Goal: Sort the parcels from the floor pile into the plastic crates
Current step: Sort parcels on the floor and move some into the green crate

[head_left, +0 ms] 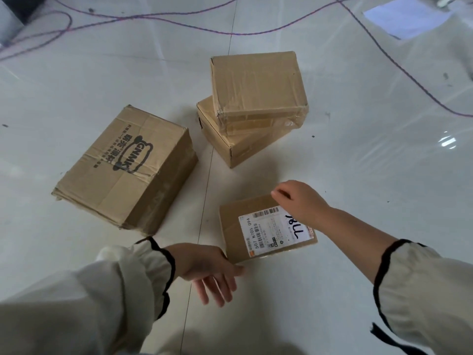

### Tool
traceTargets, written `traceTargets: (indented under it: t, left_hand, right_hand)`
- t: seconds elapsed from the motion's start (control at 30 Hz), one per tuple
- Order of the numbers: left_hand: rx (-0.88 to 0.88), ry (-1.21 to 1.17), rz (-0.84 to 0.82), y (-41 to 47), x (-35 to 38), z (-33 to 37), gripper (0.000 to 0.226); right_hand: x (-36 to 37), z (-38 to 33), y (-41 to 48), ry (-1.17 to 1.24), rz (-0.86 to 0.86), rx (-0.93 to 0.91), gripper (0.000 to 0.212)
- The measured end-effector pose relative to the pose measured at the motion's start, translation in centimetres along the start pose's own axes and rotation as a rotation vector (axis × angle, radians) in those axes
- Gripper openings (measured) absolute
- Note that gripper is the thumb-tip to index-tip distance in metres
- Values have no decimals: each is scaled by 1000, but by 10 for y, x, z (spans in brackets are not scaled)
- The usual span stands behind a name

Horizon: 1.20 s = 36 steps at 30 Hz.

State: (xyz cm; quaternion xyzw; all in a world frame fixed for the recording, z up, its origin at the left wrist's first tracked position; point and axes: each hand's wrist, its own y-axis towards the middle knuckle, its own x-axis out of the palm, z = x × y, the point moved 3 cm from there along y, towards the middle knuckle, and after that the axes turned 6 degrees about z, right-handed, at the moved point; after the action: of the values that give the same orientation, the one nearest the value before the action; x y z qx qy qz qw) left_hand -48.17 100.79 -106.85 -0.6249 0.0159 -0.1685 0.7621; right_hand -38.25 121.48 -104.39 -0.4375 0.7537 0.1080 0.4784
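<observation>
While both hands reach down, four cardboard parcels lie on the pale floor [358, 155]. One is a large parcel [122, 170] at the left. Two more are stacked at the centre, the upper parcel [258, 85] sitting askew on the lower parcel [230, 147]. The fourth, a small parcel [233, 226], is nearest the person.

The large parcel is printed with "GNMK" inside a bear-shaped outline, beside Chinese characters too small to read. A white shipping label [268, 231] on the small parcel reads "507 N705 094" (the black marker scrawl beside it runs under the wrist and is not legible).

By the small parcel's near left corner is the left hand [204, 267], fingers straight and spread, holding nothing. The right hand [302, 201] is over its far right corner with fingers curled downward. Their tips are hidden, so a grip cannot be confirmed.

One purple cord [179, 23] loops across the floor, and a pale sheet [404, 16] is cut off at the top.
</observation>
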Motion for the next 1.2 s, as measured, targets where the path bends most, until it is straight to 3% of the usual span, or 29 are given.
traceTargets:
  t: [0.13, 0.27, 0.43, 0.63, 0.77, 0.87, 0.93, 1.03, 1.13, 1.2]
  left_hand:
    - [121, -199, 205, -13, -40, 2, 30]
    - [269, -460, 443, -27, -82, 17, 40]
    - [379, -450, 679, -23, -86, 44, 26]
    - [434, -485, 689, -23, -83, 38, 14]
    - [486, -383, 827, -13, -77, 29, 18]
    - [548, -246, 913, -8, -67, 24, 34]
    - [560, -237, 888, -1, -63, 22, 37]
    - [555, -517, 766, 2, -62, 21, 32]
    - [620, -571, 708, 9, -62, 27, 25]
    - [690, -614, 679, 0, -58, 38, 37]
  right_hand:
    - [-10, 20, -13, -13, -32, 127, 38]
    - [0, 14, -33, 165, -324, 275, 27]
    - [22, -12, -43, 263, -504, 277, 30]
    - [14, -8, -43, 346, -554, 355, 24]
    - [8, 18, -36, 490, -280, 502, 26]
    - [18, 23, -39, 576, -265, 503, 55]
    - [28, 17, -41, 661, -281, 477, 69]
    - [38, 16, -40, 790, -290, 491, 75]
    - [38, 18, -37, 911, -301, 514, 74]
    - [32, 15, -37, 1057, -276, 551, 62]
